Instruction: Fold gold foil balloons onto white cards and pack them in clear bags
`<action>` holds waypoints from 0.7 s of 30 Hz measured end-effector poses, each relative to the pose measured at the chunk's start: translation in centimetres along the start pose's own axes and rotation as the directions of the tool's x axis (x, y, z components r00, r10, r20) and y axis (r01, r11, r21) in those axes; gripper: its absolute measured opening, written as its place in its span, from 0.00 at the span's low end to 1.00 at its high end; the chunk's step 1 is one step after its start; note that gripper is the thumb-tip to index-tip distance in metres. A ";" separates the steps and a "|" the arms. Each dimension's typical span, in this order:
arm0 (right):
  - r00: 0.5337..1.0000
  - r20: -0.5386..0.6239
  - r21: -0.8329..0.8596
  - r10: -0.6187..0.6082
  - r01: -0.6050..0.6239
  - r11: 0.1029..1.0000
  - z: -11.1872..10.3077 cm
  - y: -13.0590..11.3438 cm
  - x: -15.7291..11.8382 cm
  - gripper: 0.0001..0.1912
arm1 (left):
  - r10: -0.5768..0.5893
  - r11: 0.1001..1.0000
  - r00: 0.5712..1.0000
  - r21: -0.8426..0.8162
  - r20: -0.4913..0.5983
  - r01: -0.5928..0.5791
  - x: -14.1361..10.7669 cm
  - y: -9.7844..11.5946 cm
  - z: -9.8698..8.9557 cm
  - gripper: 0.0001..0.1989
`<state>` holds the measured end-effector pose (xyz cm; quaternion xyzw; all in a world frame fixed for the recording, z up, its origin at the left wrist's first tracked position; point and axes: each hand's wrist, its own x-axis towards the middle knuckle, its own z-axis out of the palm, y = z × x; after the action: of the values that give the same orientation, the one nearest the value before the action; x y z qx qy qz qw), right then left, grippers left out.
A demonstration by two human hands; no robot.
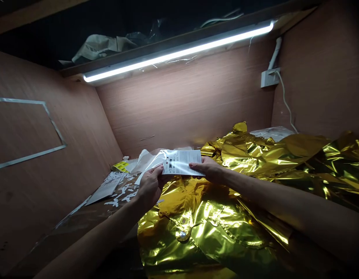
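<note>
Clasping a white rectangular printed paper: left hand at nine o'clock, right hand at three; crinkled gold foil lies at six.

Print on the white leaflet is too small to read; some fingers of the left hand and right hand are hidden beneath it. Gold foil runs off the right and bottom edges. The dim overhead bundle seems lettered, illegibly.

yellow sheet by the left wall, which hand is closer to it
Left. The left hand is just right of the yellow sheet, at the left end of the printed paper; the right hand holds that paper's right end, farther away.
</note>
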<state>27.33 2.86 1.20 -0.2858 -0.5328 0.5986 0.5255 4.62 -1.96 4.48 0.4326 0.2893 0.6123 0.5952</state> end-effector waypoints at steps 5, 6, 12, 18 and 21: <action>0.993 -0.075 -0.020 -0.095 0.093 0.995 -0.2 -0.1 0.2 0.17 | -0.056 0.997 0.993 -0.052 0.100 0.062 -0.1 0.1 -0.1 0.17; 0.990 -0.082 -0.022 -0.111 0.110 0.994 -0.3 -0.1 0.3 0.17 | -0.067 0.996 0.991 -0.058 0.113 0.074 -0.1 0.1 -0.1 0.18; 0.988 -0.084 0.027 -0.132 0.134 0.991 -0.3 -0.1 0.2 0.17 | -0.061 0.994 0.989 -0.081 0.134 0.073 -0.5 -0.5 0.2 0.16; 0.989 -0.053 0.060 -0.136 0.139 0.988 0.9 0.4 -0.3 0.18 | -0.004 0.995 0.996 -0.102 0.091 0.014 -1.0 -2.0 0.5 0.16; 0.988 -0.020 0.012 -0.152 0.153 0.988 1.5 0.3 -0.6 0.20 | 0.031 0.997 0.995 -0.068 0.090 -0.025 -0.9 -1.8 0.6 0.14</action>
<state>26.09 1.79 1.18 -0.2463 -0.5440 0.5575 0.5767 5.97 -2.72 3.05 0.4439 0.2351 0.6098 0.6131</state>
